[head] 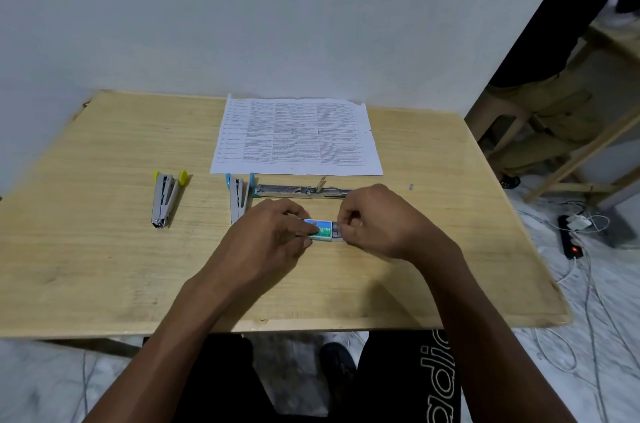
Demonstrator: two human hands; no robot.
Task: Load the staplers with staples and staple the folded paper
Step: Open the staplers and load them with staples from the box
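The left hand grips a small staple box on the wooden table. The right hand pinches the box's right end. The opened blue stapler lies just beyond, near the printed paper.

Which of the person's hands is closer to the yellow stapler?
Left. The left hand grips the staple box, off to the right of the yellow stapler; the right hand pinches the box's other end, even farther right.

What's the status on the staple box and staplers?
Left hand holds staple box, right hand pinches its right end. Blue stapler open behind hands, yellow stapler untouched. Paper beyond, nothing blocking.
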